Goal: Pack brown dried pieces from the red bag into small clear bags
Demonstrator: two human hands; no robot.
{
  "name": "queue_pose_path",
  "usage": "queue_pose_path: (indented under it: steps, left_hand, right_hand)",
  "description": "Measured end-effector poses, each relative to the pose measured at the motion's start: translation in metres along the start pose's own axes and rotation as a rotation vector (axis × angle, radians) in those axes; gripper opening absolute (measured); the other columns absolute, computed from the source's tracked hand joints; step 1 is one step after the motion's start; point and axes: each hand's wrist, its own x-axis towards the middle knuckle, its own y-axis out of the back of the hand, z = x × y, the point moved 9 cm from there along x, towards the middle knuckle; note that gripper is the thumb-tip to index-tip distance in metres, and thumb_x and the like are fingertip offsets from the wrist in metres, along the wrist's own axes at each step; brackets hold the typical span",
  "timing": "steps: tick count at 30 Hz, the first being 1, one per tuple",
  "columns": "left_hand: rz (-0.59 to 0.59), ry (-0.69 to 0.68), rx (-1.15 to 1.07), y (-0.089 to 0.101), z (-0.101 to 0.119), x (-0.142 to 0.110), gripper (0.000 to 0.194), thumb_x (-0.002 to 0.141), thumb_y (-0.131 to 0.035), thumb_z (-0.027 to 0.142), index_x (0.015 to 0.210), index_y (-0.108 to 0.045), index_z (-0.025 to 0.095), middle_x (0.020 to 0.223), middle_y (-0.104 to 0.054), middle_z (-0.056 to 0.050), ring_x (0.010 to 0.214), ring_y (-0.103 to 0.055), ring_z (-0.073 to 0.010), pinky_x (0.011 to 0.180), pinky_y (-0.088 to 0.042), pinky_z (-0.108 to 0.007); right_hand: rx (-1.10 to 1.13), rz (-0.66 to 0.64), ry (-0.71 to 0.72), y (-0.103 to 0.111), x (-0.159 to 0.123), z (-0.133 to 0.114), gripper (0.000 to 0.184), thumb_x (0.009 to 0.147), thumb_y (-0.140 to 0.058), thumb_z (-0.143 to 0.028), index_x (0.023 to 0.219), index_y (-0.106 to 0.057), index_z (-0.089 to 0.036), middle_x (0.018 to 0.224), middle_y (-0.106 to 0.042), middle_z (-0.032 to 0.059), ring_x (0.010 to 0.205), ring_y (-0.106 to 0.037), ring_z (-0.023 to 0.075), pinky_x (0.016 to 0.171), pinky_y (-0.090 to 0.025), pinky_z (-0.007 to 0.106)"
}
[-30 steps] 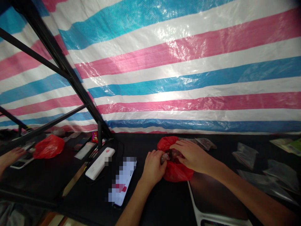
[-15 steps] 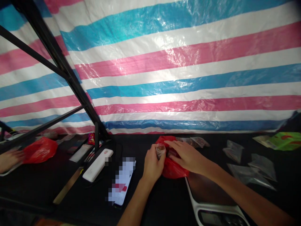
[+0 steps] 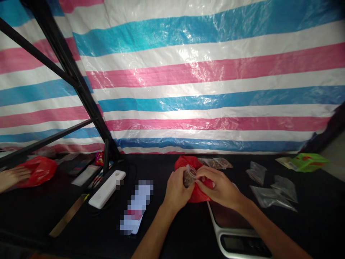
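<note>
My left hand (image 3: 176, 190) is closed round a small clear plastic pouch (image 3: 188, 175) with brown contents, held upright over a red plastic bag (image 3: 198, 193) on the black table. My right hand (image 3: 219, 186) pinches the pouch's top edge from the right. The red bag lies just behind and under both hands. A digital scale (image 3: 235, 230) with a dark platform sits directly below my right wrist.
Filled small pouches (image 3: 215, 163) lie behind the red bag; empty clear pouches (image 3: 272, 190) and a green packet (image 3: 308, 161) lie to the right. A phone (image 3: 134, 208) and white power bank (image 3: 106, 189) lie left. Another person's hand (image 3: 12, 177) and red bag (image 3: 37, 168) show far left.
My right hand left the red bag and came to the pouch's top edge. My left hand kept the pouch raised. The view shifted right and down, showing more of the scale.
</note>
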Motion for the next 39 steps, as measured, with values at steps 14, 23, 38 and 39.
queue_pose_path:
  steps: [14, 23, 38, 39]
  left_hand:
    - [-0.17, -0.205, -0.036, -0.009, 0.032, -0.007, 0.035, 0.086, -0.079, 0.033, 0.118, -0.067, 0.026, 0.114, -0.07, -0.006, 0.108, -0.064, -0.025, 0.103, -0.051, -0.042]
    - [-0.311, -0.204, 0.271, -0.026, 0.012, -0.007, 0.017, 0.086, -0.068, 0.018, 0.102, -0.069, 0.026, 0.11, -0.069, -0.005, 0.106, -0.065, -0.0255, 0.098, -0.05, -0.041]
    - [-0.174, -0.116, -0.037, -0.005, 0.008, -0.001, 0.038, 0.11, -0.037, 0.032, 0.115, -0.073, 0.024, 0.113, -0.069, -0.007, 0.108, -0.065, -0.021, 0.1, -0.05, -0.036]
    - [-0.145, -0.117, -0.058, -0.003, 0.006, 0.0, 0.039, 0.11, -0.036, 0.032, 0.116, -0.073, 0.023, 0.113, -0.069, -0.008, 0.109, -0.065, -0.021, 0.1, -0.05, -0.036]
  right_hand:
    - [0.373, 0.113, -0.303, 0.06, -0.012, 0.063, 0.027, 0.096, -0.063, -0.05, 0.093, -0.064, -0.023, 0.083, -0.066, 0.0017, 0.074, -0.062, 0.019, 0.067, -0.051, 0.03]
    - [0.309, -0.373, -0.43, 0.034, -0.04, 0.084, 0.009, 0.086, -0.061, -0.02, 0.089, -0.069, -0.02, 0.077, -0.066, 0.0001, 0.069, -0.06, 0.0167, 0.062, -0.046, 0.027]
    - [-0.175, 0.255, -0.185, 0.091, -0.024, 0.091, 0.024, 0.105, -0.05, -0.034, 0.109, -0.072, -0.023, 0.1, -0.072, 0.0052, 0.078, -0.064, 0.0204, 0.073, -0.048, 0.033]
    - [-0.184, 0.285, -0.177, 0.094, -0.024, 0.091, 0.024, 0.105, -0.05, -0.034, 0.109, -0.072, -0.024, 0.098, -0.072, 0.0049, 0.076, -0.063, 0.0204, 0.072, -0.048, 0.033]
